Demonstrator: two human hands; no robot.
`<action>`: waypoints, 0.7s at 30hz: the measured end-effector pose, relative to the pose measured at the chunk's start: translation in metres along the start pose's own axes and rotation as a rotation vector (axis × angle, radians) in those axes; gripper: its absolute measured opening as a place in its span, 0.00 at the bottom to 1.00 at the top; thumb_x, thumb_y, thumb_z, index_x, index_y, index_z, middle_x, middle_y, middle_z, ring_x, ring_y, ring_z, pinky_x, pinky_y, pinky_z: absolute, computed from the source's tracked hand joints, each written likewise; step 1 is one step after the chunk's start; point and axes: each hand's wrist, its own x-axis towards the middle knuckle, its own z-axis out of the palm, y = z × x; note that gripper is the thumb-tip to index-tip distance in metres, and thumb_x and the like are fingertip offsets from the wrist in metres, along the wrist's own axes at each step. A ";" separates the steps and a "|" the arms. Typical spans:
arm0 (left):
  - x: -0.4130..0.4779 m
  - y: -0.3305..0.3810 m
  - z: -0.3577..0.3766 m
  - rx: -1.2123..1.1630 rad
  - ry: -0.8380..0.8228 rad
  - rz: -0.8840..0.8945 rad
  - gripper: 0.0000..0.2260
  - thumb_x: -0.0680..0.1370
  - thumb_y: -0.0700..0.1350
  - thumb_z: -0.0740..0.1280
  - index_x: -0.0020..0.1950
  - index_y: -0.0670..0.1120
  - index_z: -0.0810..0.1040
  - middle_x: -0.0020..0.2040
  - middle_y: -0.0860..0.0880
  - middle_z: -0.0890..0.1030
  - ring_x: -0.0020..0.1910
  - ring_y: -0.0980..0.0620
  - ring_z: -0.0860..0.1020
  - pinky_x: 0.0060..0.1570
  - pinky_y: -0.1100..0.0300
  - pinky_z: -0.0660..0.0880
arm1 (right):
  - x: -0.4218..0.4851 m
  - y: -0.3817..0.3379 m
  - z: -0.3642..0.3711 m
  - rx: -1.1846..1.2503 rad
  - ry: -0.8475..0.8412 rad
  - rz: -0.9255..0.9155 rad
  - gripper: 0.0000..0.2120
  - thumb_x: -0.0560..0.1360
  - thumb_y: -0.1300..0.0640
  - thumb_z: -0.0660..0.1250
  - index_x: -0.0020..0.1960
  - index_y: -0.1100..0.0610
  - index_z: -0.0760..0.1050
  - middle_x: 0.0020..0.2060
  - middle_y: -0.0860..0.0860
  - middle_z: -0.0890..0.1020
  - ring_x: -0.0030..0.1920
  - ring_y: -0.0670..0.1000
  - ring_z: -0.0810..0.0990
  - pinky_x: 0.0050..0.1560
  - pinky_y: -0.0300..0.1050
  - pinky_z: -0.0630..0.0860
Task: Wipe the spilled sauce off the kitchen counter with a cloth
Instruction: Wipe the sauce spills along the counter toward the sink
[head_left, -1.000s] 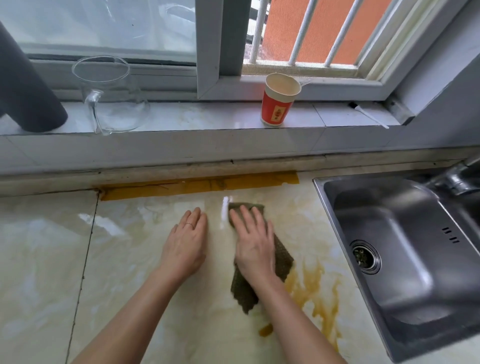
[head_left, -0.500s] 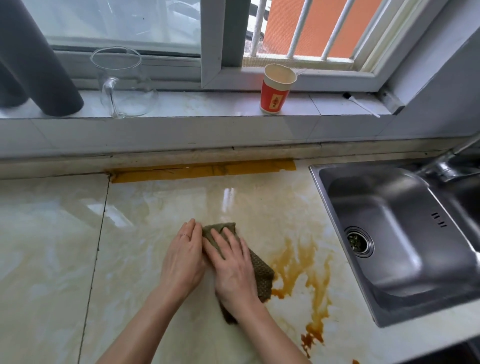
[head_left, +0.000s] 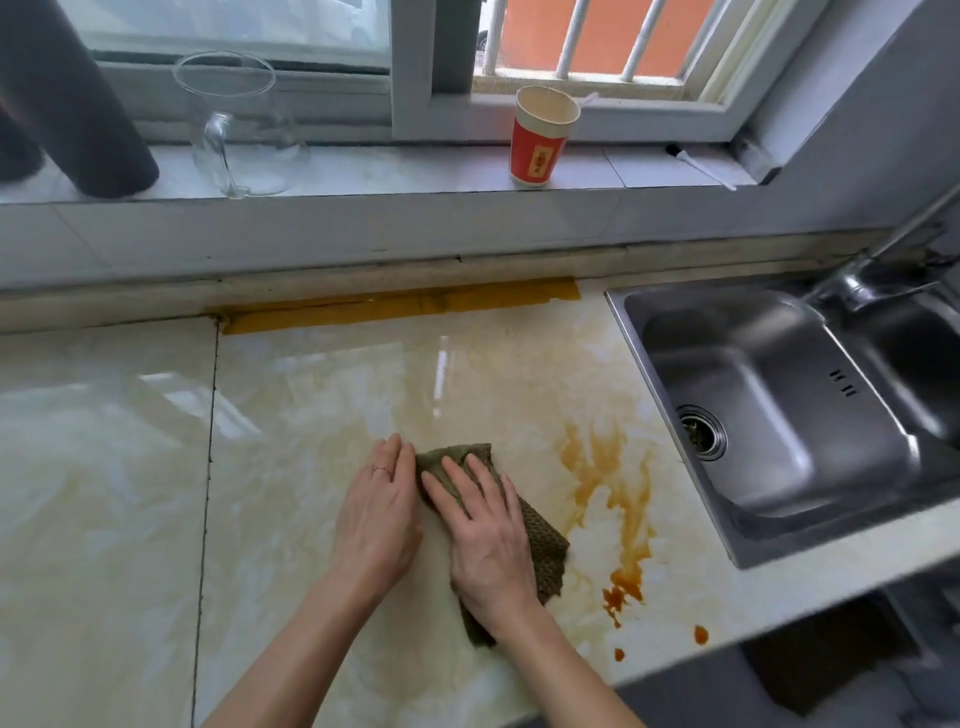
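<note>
Pressing flat on the dark green knitted cloth (head_left: 543, 543), the right hand (head_left: 485, 540) lies in the lower middle of the frame with its fingers stretched out and slightly spread; it does not pinch the cloth, only covers it from above. The left hand (head_left: 378, 519) rests just beside it, palm down on the glossy cream marble counter (head_left: 130, 493), its fingers straight and close together, holding nothing; its fingertips touch the left edge of the cloth. The cloth is folded and its right part shows from under the right hand. To the right of the cloth, near the counter's front edge, the orange-brown spilled sauce (head_left: 621, 499) lies in streaks and small drops. A stainless steel sink (head_left: 769, 415) fills the right side of the frame. On the window sill at the top stand a red and white paper cup (head_left: 543, 137) and a clear glass jug (head_left: 234, 130).
</note>
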 end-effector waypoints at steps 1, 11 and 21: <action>-0.002 0.001 0.000 0.005 0.001 0.012 0.30 0.76 0.35 0.54 0.76 0.40 0.47 0.77 0.42 0.48 0.76 0.47 0.49 0.73 0.58 0.48 | -0.003 0.007 -0.004 -0.010 -0.024 -0.020 0.27 0.75 0.57 0.56 0.74 0.45 0.66 0.74 0.47 0.67 0.76 0.52 0.61 0.75 0.55 0.53; -0.028 0.001 0.010 0.053 -0.052 0.075 0.29 0.77 0.36 0.51 0.76 0.40 0.44 0.77 0.42 0.45 0.76 0.47 0.46 0.75 0.56 0.46 | 0.002 0.030 -0.014 -0.100 0.078 0.268 0.28 0.75 0.59 0.55 0.74 0.47 0.67 0.73 0.49 0.69 0.75 0.55 0.63 0.74 0.59 0.58; -0.029 -0.004 0.018 0.089 -0.039 0.127 0.30 0.76 0.36 0.54 0.76 0.39 0.45 0.77 0.40 0.46 0.76 0.44 0.47 0.75 0.54 0.48 | -0.036 0.057 -0.033 -0.092 -0.010 0.136 0.29 0.74 0.59 0.52 0.75 0.46 0.66 0.74 0.48 0.68 0.76 0.53 0.60 0.74 0.60 0.58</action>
